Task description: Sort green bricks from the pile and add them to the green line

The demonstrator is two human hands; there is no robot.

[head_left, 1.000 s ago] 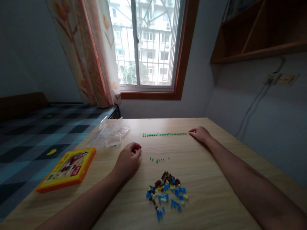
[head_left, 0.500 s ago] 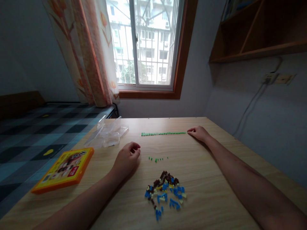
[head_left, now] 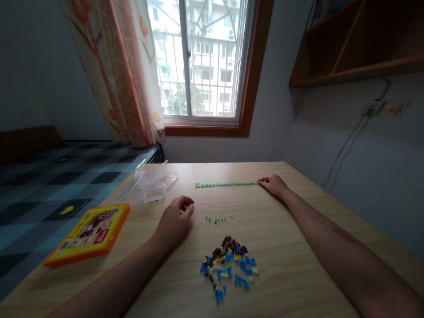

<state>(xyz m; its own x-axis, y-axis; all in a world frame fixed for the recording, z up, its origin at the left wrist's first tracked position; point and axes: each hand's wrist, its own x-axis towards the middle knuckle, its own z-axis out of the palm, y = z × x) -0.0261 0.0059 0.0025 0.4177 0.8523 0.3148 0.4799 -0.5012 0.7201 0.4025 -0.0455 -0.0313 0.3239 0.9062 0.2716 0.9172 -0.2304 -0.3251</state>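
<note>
On the table, a row of small green building bricks [head_left: 226,184] runs from left to right near the far side. At the row's right end is my right hand [head_left: 273,183], its thumb and fingers pinched at a tiny green brick that they mostly cover. My left hand [head_left: 176,215] rests on the table left of a loose group of green bricks [head_left: 215,221]. Its fingers are loosely curled, with a gap between thumb and forefinger, and no brick shows there. Nearer to me lies a pile of brown, blue, cream and yellow bricks [head_left: 228,257].
A yellow and orange box [head_left: 89,234] lies at the table's left edge. Behind it stand clear plastic trays [head_left: 149,184]. A bed [head_left: 76,176] adjoins the table on the left. A window [head_left: 205,62] is ahead, and a wall shelf [head_left: 351,73] hangs at upper right.
My right hand has shifted slightly left, closer to the end of the green row. My left hand and the brick pile stay as they were.
</note>
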